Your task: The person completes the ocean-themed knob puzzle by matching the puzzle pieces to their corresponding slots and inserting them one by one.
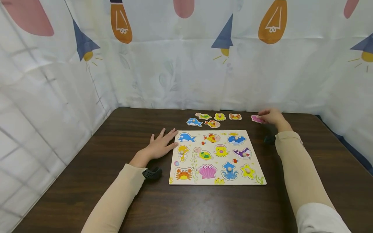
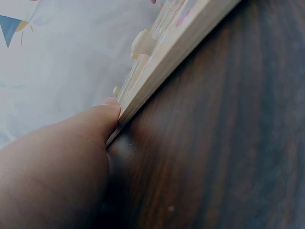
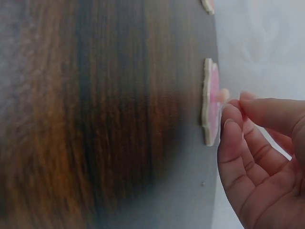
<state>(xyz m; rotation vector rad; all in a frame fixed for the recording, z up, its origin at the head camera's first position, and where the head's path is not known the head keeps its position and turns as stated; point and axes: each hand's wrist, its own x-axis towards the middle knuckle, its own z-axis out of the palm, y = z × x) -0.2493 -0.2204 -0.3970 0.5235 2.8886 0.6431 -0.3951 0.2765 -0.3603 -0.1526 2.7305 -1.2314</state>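
Observation:
A wooden peg puzzle board (image 1: 217,133) with printed sea animals lies on the table. My left hand (image 1: 157,147) rests at its upper left corner, fingers spread; in the left wrist view the thumb (image 2: 107,112) touches the board's edge (image 2: 157,78). At the back right, my right hand (image 1: 272,118) is beside a pink shell piece (image 1: 256,119). In the right wrist view this shell piece (image 3: 212,105) lies flat with its knob showing, and the curled thumb and fingertips (image 3: 232,112) are right at the knob, not around it.
Behind the board lie loose knobbed pieces: a turtle (image 1: 203,116), a yellow octopus (image 1: 220,116), a crab (image 1: 235,116), a dolphin (image 1: 194,122) and a fish (image 1: 212,124). Several knobbed pieces sit in the board, including a starfish (image 1: 248,171). A patterned curtain (image 1: 186,74) hangs behind the table.

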